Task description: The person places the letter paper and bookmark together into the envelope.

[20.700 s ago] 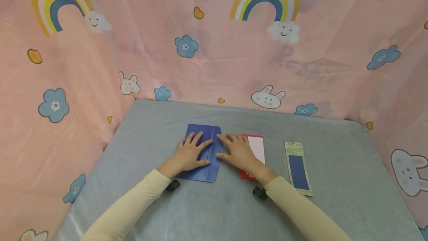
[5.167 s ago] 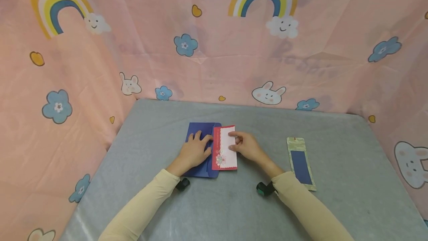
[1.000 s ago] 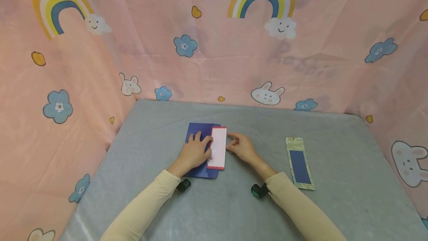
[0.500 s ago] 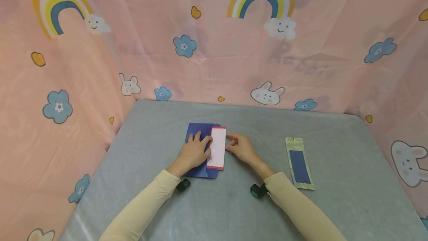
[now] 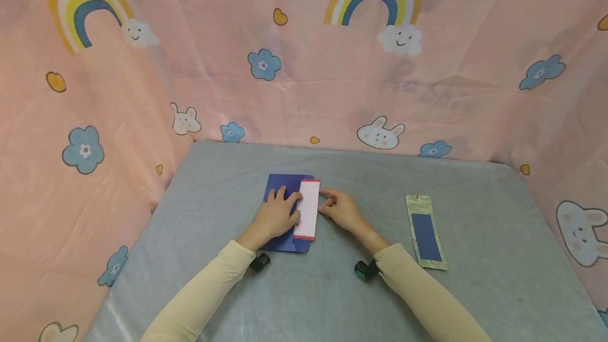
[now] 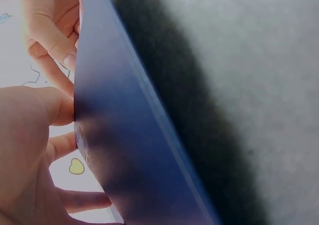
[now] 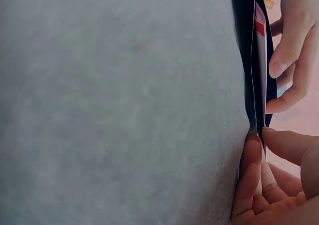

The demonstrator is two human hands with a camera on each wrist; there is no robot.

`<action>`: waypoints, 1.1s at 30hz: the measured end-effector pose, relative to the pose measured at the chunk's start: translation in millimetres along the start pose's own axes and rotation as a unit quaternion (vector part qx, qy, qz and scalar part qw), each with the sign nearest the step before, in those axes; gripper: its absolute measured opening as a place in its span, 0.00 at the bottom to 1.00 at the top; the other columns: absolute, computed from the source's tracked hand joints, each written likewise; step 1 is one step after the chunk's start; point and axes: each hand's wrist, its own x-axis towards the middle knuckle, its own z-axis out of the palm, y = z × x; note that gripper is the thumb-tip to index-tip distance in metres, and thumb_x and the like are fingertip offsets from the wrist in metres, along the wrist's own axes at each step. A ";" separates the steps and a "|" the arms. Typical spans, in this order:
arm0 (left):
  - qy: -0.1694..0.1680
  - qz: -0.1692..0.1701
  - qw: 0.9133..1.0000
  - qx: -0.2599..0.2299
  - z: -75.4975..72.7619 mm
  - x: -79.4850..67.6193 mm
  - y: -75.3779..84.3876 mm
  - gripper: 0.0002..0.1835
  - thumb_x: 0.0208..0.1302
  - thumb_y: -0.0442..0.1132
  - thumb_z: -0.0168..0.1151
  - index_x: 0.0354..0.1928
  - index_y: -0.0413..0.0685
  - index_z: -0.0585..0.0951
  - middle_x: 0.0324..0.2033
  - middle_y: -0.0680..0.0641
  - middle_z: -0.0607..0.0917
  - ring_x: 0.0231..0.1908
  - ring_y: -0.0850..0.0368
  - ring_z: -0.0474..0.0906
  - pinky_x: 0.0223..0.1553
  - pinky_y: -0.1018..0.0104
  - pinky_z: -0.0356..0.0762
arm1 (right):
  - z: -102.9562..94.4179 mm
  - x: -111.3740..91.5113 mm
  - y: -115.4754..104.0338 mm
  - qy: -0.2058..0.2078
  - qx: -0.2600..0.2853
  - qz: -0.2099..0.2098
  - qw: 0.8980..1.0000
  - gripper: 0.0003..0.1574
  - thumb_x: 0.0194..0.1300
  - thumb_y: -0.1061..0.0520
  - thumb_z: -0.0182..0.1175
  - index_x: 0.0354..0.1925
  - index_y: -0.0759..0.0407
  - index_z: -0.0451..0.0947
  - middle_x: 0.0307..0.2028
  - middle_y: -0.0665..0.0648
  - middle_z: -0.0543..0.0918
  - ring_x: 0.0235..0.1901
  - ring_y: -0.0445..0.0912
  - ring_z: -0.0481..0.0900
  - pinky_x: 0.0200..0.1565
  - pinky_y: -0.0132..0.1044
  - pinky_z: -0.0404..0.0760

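A dark blue envelope (image 5: pixel 284 180) lies on the table with its flap to the right. My left hand (image 5: pixel 274 216) rests on it with fingers spread, thumb and index finger by the opening. A red and white card (image 5: pixel 309 206) lies partly within the opening; its left part is hidden. My right hand (image 5: pixel 343 211) pinches the card's right edge between thumb and fingers. In the right wrist view, the card (image 7: pixel 261 45) shows between dark layers of the envelope, and my right thumb (image 7: pixel 286 144) presses near its edge. The left wrist view shows mostly the envelope (image 6: pixel 129 115) from low down.
A narrow green bookmark-like strip (image 5: pixel 414 202) with a dark blue panel lies to the right of my right hand. A grey cloth covers the table (image 5: pixel 323 300). A pink patterned curtain (image 5: pixel 304 104) hangs along the back and sides.
The card, lying right of the envelope about twenty seconds ago, has moved left into its opening. Over the last second it slides slightly further left with my right hand; my left hand stays put.
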 end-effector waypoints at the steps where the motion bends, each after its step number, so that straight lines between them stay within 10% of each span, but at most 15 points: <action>1: -0.001 0.000 1.000 0.000 -0.1 -0.1 0.1 0.23 0.68 0.48 0.55 0.65 0.60 0.73 0.68 0.33 0.69 0.67 0.26 0.64 0.55 0.33 0.75 | 0.1 0.1 -0.5 0.000 0.001 0.001 1.000 0.31 0.61 0.63 0.65 0.63 0.64 0.74 0.29 0.59 0.88 0.22 0.39 0.77 0.30 0.32 0.74; 33: -0.002 -0.005 1.000 0.003 0.7 1.1 0.4 0.22 0.68 0.49 0.54 0.64 0.62 0.73 0.68 0.34 0.69 0.67 0.27 0.64 0.54 0.33 0.75 | 3.8 1.7 -5.8 -0.003 -0.017 -0.009 1.000 0.31 0.62 0.59 0.67 0.63 0.60 0.75 0.25 0.56 0.86 0.20 0.40 0.74 0.26 0.32 0.71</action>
